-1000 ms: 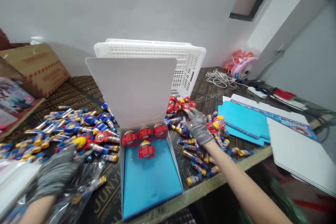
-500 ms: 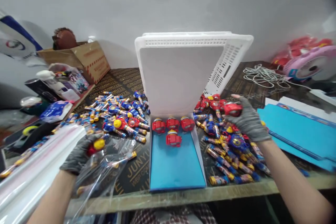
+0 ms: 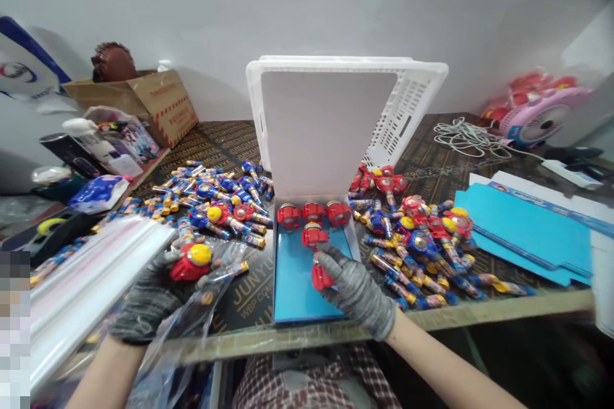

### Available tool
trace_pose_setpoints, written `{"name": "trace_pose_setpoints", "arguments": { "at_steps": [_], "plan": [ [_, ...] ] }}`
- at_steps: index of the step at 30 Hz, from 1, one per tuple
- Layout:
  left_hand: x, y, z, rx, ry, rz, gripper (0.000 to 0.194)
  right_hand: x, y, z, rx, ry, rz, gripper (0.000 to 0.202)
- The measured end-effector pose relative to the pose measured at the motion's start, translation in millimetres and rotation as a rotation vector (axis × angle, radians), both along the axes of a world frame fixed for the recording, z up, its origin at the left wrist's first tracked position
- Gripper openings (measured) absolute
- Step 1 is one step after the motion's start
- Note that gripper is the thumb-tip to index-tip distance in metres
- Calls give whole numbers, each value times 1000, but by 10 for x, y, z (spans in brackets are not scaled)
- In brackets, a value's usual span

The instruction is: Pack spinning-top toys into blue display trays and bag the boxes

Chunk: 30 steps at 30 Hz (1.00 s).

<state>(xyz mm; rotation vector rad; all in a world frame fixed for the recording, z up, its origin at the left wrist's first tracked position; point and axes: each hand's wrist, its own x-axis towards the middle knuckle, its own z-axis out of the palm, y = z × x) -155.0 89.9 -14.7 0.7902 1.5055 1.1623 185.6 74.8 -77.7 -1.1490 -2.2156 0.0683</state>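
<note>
My right hand [image 3: 357,291], in a grey fingerless glove, pinches a red toy piece [image 3: 322,276] over the blue bottom of an open box [image 3: 300,303]. Just beyond it in the box sits another red piece [image 3: 314,236], with a row of three red pieces [image 3: 313,212] against the back. My left hand [image 3: 153,294], gloved too, is closed round a red toy with a yellow knob [image 3: 192,262]; a clear tube with small coloured contents sticks up behind it. Clear plastic film [image 3: 192,313] hangs by that hand.
Behind the box lid stands a white plastic basket [image 3: 407,108]. Heaps of small filled tubes [image 3: 206,192] and blue and red toys [image 3: 425,243] lie on both sides. Blue card sheets [image 3: 522,230] are stacked right, plastic sleeves [image 3: 100,294] left, and a pink fan [image 3: 542,118] farther back.
My right hand has come from the right-hand heap to the box, bringing a red toy piece. The left hand has turned and shifted slightly right, showing more of its red toy.
</note>
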Motion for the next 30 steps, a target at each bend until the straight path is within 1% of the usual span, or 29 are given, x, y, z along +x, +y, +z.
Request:
{"name": "trace_pose_setpoints", "arguments": {
  "at_steps": [1, 2, 3, 4, 6, 7, 8, 9, 10, 11, 12, 13, 14, 15, 17, 18, 19, 20, 21, 22, 23, 24, 25, 26, 28, 30],
  "plan": [
    [64, -80, 13, -39, -92, -23, 27, -36, 36, 11, -31, -71, -4, 47],
    [130, -162, 25, -45, -130, -74, 32, -71, 67, 32, -62, -128, -25, 49],
    [197, -248, 31, -18, -107, -149, 38, -101, 84, 68, -83, -162, -60, 52],
    [265, -335, 30, 34, -24, -239, 44, -122, 79, 122, -80, -166, -97, 57],
    [403, -511, -2, 156, 219, -414, 52, -137, -16, 289, -30, -71, -152, 75],
    [474, -597, -32, 223, 353, -487, 54, -135, -102, 391, -18, 16, -152, 84],
    [548, -677, -68, 310, 486, -540, 56, -134, -206, 492, -53, 109, -122, 87],
    [622, -750, -104, 414, 607, -589, 58, -139, -318, 580, -156, 188, -49, 84],
    [693, -811, -136, 518, 698, -640, 60, -152, -431, 642, -319, 245, 59, 73],
    [759, -860, -160, 604, 742, -681, 62, -174, -538, 670, -508, 279, 177, 59],
    [818, -894, -174, 657, 725, -699, 63, -205, -637, 661, -667, 310, 268, 47],
    [867, -916, -178, 670, 649, -690, 64, -242, -726, 615, -766, 351, 314, 38],
    [909, -926, -175, 642, 534, -667, 65, -279, -803, 539, -802, 408, 305, 33],
    [946, -927, -167, 581, 407, -633, 62, -313, -870, 441, -775, 482, 254, 32],
    [1016, -906, -153, 432, 227, -585, 48, -346, -963, 216, -636, 610, 131, 35],
    [1055, -887, -152, 381, 203, -569, 41, -336, -988, 103, -545, 629, 99, 37],
    [1098, -862, -159, 361, 221, -545, 36, -305, -997, -4, -435, 610, 77, 40],
    [1144, -829, -172, 376, 263, -503, 32, -250, -992, -105, -306, 561, 42, 44],
    [1192, -790, -191, 420, 313, -449, 31, -175, -973, -202, -174, 495, -18, 48],
    [1239, -745, -215, 482, 361, -399, 31, -84, -943, -296, -61, 426, -111, 50],
    [1284, -698, -241, 557, 407, -373, 31, 15, -906, -389, 24, 368, -222, 51],
    [1323, -652, -268, 638, 455, -378, 28, 116, -865, -483, 68, 322, -329, 52],
    [1356, -613, -295, 720, 508, -413, 26, 210, -823, -577, 80, 291, -412, 52],
    [1383, -585, -317, 808, 570, -461, 24, 292, -783, -667, 76, 268, -462, 53],
    [1417, -577, -344, 1015, 726, -560, 27, 407, -717, -822, 61, 241, -484, 55],
    [1425, -630, -342, 1224, 907, -645, 32, 460, -675, -924, 51, 247, -481, 52]
  ]
}}
